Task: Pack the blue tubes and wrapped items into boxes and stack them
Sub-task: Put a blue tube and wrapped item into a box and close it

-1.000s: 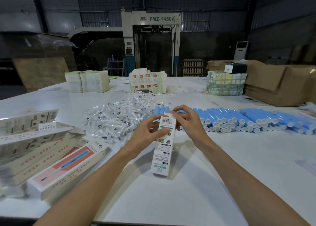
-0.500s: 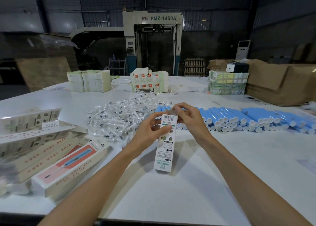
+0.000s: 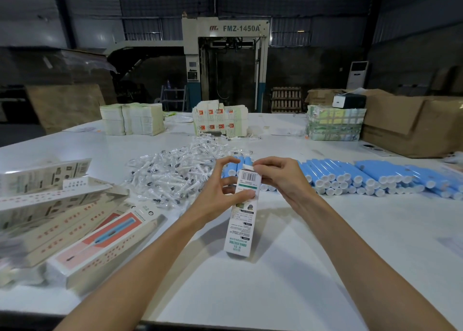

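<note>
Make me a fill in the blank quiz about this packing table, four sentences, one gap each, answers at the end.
1. The left hand and right hand both hold one white box, printed near its top with a ____.
2. The capped tubes lined up behind the right hand are ____.
3. The heap of clear wrapped items lies on the tubes' ____ side.
4. The machine behind the table reads FMZ-____.
Answers: barcode; blue; left; 1450A.

White bench (image 3: 300,293) in a dim workshop. Behind its far edge stands a grey machine (image 3: 225,28) lettered "FMZ-1450A", with a step ladder (image 3: 173,97) to its left and a wooden pallet (image 3: 286,99) to its right. A large brown carton (image 3: 413,125) sits on the bench at right, beside a black-and-white device (image 3: 348,100). A white floor-standing unit (image 3: 357,73) stands against the wall behind.
</note>
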`<state>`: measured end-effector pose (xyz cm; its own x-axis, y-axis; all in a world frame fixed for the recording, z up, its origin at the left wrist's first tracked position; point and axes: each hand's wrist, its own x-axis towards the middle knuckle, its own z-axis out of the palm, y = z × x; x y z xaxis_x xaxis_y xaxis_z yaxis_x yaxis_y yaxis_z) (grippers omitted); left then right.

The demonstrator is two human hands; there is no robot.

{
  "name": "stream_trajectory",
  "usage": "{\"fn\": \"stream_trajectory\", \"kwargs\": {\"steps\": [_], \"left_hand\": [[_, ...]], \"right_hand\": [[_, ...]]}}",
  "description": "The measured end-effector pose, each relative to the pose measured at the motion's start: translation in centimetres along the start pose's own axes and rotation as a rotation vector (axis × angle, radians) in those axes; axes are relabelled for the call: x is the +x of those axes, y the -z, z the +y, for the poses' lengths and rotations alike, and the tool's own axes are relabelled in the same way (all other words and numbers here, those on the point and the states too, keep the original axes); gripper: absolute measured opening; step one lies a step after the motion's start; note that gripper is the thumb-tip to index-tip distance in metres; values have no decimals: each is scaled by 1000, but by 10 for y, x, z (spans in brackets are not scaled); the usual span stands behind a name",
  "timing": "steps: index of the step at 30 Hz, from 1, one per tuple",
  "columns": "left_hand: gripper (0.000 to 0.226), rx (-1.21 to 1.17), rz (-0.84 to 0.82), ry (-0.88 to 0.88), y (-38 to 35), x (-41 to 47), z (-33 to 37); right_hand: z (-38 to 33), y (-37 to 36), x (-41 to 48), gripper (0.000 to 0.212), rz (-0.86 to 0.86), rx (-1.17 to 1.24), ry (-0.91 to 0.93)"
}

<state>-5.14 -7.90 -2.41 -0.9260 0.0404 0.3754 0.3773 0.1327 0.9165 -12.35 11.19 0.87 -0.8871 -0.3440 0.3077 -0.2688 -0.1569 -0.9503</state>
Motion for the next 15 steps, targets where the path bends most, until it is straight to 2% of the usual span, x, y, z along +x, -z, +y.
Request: {"fn": "stream_trajectory", "kwargs": {"steps": [9, 13, 15], "left_hand": [[60, 23, -2, -51, 0, 0, -5], [53, -25, 51, -69, 1, 1, -6], [53, -45, 91, -81, 0, 2, -6]], "right_hand": [[-4, 10, -1, 8, -148, 58, -38], [-3, 6, -4, 20, -204, 87, -19], [0, -1, -6, 22, -178, 54, 33]]}}
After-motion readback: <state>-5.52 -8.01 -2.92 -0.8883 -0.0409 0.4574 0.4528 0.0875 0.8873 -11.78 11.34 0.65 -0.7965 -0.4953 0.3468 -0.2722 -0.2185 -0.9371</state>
